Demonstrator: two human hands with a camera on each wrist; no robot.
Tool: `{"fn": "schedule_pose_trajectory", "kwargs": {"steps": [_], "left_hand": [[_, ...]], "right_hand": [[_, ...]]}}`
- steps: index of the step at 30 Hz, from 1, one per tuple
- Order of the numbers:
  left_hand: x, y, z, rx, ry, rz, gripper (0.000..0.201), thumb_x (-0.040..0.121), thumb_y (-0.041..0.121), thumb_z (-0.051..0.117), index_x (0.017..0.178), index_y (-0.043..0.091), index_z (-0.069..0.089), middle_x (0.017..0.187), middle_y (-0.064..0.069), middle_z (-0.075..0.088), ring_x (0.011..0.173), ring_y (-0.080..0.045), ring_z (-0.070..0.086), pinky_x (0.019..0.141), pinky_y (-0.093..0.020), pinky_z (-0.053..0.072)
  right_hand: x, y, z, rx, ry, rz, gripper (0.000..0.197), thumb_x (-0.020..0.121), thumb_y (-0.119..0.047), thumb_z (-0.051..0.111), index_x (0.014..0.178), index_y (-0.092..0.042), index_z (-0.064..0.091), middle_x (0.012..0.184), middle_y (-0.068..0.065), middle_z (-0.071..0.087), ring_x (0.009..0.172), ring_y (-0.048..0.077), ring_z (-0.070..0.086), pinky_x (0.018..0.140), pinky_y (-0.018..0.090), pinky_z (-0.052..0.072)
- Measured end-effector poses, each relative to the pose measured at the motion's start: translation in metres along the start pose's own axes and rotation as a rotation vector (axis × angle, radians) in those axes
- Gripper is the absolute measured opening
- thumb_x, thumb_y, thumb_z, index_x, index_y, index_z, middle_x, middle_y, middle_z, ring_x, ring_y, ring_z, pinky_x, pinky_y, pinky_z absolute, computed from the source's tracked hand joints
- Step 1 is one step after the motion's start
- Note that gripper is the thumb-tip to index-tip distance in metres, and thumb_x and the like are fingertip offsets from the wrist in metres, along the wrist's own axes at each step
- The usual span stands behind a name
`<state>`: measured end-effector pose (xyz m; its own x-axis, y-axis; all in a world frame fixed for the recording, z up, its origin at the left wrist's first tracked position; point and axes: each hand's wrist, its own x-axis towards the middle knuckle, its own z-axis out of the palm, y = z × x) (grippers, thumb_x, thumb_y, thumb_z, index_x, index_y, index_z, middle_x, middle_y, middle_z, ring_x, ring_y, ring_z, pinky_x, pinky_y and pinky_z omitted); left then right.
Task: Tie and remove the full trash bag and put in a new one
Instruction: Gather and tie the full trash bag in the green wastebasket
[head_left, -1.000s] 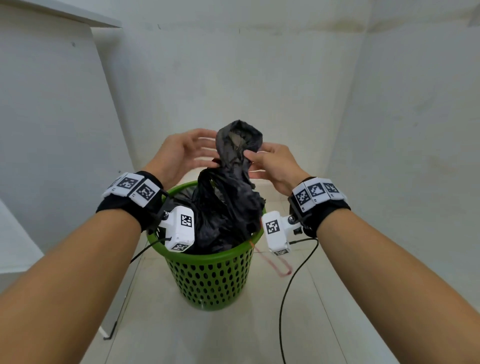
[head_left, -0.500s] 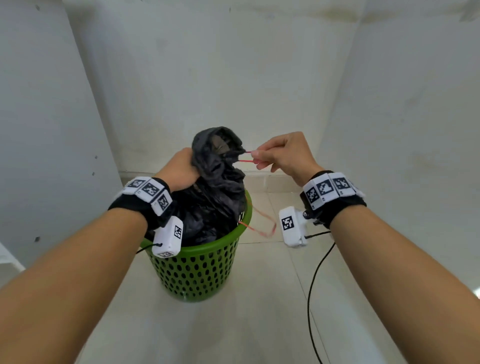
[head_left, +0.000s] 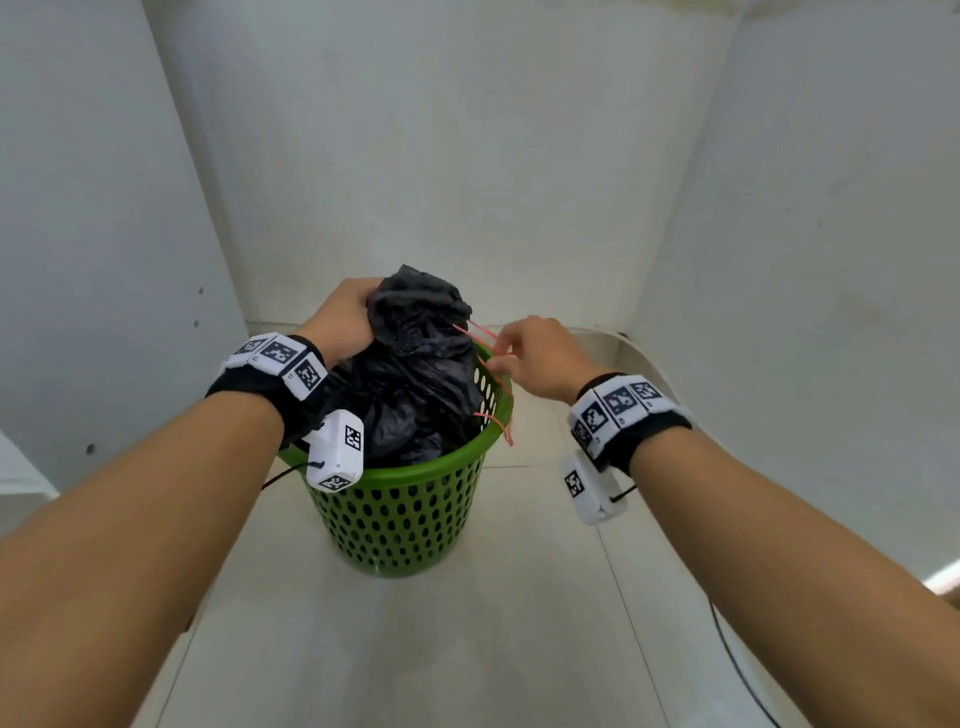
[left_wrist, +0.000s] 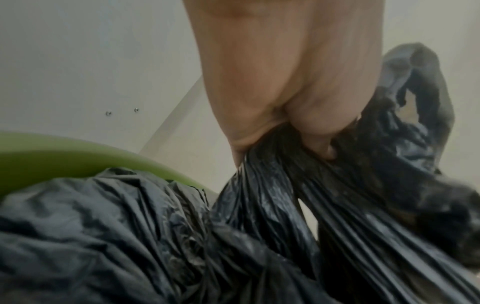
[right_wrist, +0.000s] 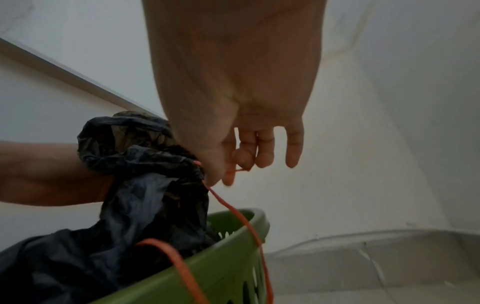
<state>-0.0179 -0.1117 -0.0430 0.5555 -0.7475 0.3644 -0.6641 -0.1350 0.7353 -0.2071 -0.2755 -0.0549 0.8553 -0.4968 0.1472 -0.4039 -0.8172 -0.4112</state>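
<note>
In a pale-walled corner, the floor (head_left: 467, 649) carries a green perforated plastic bin (head_left: 400, 519). The left hand (head_left: 340, 319) clenches the black plastic trash bag (head_left: 415, 364) by its gathered neck, keeping it closed, while the right hand (head_left: 535, 356) pinches the thin red drawstring (head_left: 485, 338) taut, likely for tying.

White walls (head_left: 467, 130); pale tiled floor (head_left: 467, 649).

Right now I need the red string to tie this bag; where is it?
In the head view, the red string runs from the bag's gathered neck, right side, to the right hand, trailing over the green bin's rim.

White walls (head_left: 467, 156) rise beyond and to both sides of the grip; pale floor tiles (head_left: 467, 649) lie below it.
</note>
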Motion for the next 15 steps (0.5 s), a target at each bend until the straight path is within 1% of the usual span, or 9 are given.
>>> {"fn": "schedule_pose_trajectory", "kwargs": {"steps": [1, 3, 5, 6, 8, 10, 12, 13, 15], "left_hand": [[0.002, -0.003, 0.0, 0.009, 0.001, -0.011, 0.014, 0.096, -0.005, 0.055, 0.1, 0.0, 0.068, 0.099, -0.009, 0.064, 0.095, -0.014, 0.049, 0.077, -0.025, 0.042], [0.004, -0.01, -0.002, 0.002, 0.002, -0.068, 0.01, 0.097, 0.004, 0.057, 0.098, 0.002, 0.067, 0.102, -0.01, 0.066, 0.098, -0.016, 0.053, 0.084, -0.032, 0.046], [0.008, -0.017, -0.005, -0.064, -0.007, -0.117, 0.021, 0.096, 0.014, 0.056, 0.108, 0.003, 0.069, 0.112, -0.009, 0.07, 0.108, -0.023, 0.062, 0.098, -0.044, 0.052], [0.009, -0.02, -0.006, -0.093, -0.008, -0.128, 0.025, 0.096, 0.016, 0.054, 0.113, 0.006, 0.069, 0.115, -0.01, 0.071, 0.111, -0.026, 0.064, 0.1, -0.049, 0.052], [0.01, -0.021, -0.006, -0.125, -0.012, -0.141, 0.026, 0.097, 0.016, 0.053, 0.117, 0.01, 0.069, 0.117, -0.01, 0.07, 0.113, -0.027, 0.063, 0.1, -0.05, 0.052], [0.01, -0.016, -0.004, -0.153, -0.003, -0.142, 0.026, 0.099, 0.016, 0.053, 0.119, 0.009, 0.068, 0.118, -0.011, 0.07, 0.112, -0.027, 0.063, 0.099, -0.046, 0.052], [0.01, -0.012, -0.003, -0.205, 0.02, -0.187, 0.024, 0.099, 0.015, 0.053, 0.11, 0.003, 0.069, 0.113, -0.012, 0.07, 0.101, -0.025, 0.065, 0.089, -0.04, 0.052], [0.01, -0.008, -0.004, -0.224, 0.039, -0.224, 0.022, 0.097, 0.015, 0.052, 0.102, 0.0, 0.067, 0.108, -0.014, 0.07, 0.093, -0.024, 0.063, 0.081, -0.038, 0.051], [0.01, -0.003, -0.005, -0.246, 0.061, -0.294, 0.019, 0.093, 0.017, 0.049, 0.092, 0.002, 0.061, 0.096, -0.018, 0.065, 0.085, -0.023, 0.057, 0.074, -0.037, 0.044]], "right_hand": [[0.002, 0.001, -0.004, -0.008, 0.02, 0.008, 0.02, 0.088, -0.042, 0.074, 0.088, -0.023, 0.07, 0.092, -0.001, 0.069, 0.091, 0.02, 0.066, 0.08, 0.031, 0.05], [0.008, 0.002, -0.018, 0.018, 0.022, 0.042, 0.026, 0.095, -0.04, 0.066, 0.081, -0.019, 0.067, 0.084, -0.001, 0.066, 0.084, 0.019, 0.062, 0.074, 0.027, 0.042], [0.011, 0.005, -0.031, 0.142, 0.034, 0.064, 0.031, 0.098, -0.037, 0.062, 0.078, -0.014, 0.066, 0.081, 0.004, 0.066, 0.081, 0.02, 0.06, 0.071, 0.03, 0.041], [0.01, 0.007, -0.032, 0.222, 0.037, 0.069, 0.031, 0.099, -0.035, 0.061, 0.078, -0.013, 0.067, 0.084, 0.006, 0.067, 0.083, 0.02, 0.06, 0.074, 0.03, 0.042], [0.007, 0.007, -0.027, 0.354, 0.003, 0.078, 0.026, 0.099, -0.032, 0.06, 0.084, -0.015, 0.072, 0.092, -0.002, 0.067, 0.087, 0.012, 0.059, 0.083, 0.031, 0.042], [0.002, 0.002, -0.019, 0.411, -0.13, 0.088, 0.027, 0.098, -0.038, 0.06, 0.094, -0.017, 0.076, 0.097, -0.01, 0.069, 0.091, 0.008, 0.06, 0.086, 0.033, 0.048], [-0.005, -0.004, -0.013, 0.364, -0.282, 0.085, 0.036, 0.094, -0.051, 0.062, 0.099, -0.019, 0.076, 0.1, -0.008, 0.073, 0.093, 0.012, 0.067, 0.081, 0.033, 0.054], [-0.007, -0.006, -0.011, 0.307, -0.321, 0.065, 0.035, 0.092, -0.051, 0.066, 0.096, -0.019, 0.076, 0.097, -0.005, 0.074, 0.089, 0.012, 0.068, 0.076, 0.031, 0.056], [-0.008, -0.005, -0.013, 0.307, -0.338, 0.035, 0.021, 0.094, -0.034, 0.07, 0.089, -0.014, 0.075, 0.089, 0.002, 0.076, 0.082, 0.013, 0.07, 0.073, 0.033, 0.055]]}}
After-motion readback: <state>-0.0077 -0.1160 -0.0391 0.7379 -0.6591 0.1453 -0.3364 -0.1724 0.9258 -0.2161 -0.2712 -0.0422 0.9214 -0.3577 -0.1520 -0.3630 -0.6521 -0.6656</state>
